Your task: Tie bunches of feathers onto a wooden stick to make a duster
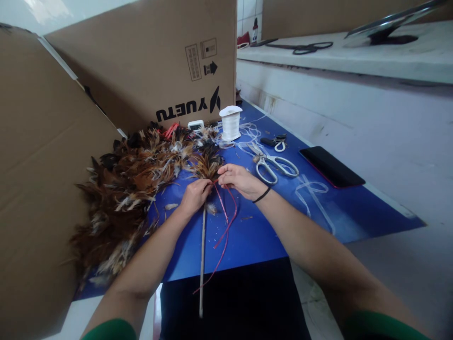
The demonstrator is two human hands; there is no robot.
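Here, two hands (196,196), one stick (203,255)

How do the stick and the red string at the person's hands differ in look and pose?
Colour: the stick is pale, while the red string is reddish.
Pose: the stick runs straight, whereas the red string curves and crosses itself.
Thickness: the stick looks thicker than the red string.
Shared: both reach past the near edge of the blue table.
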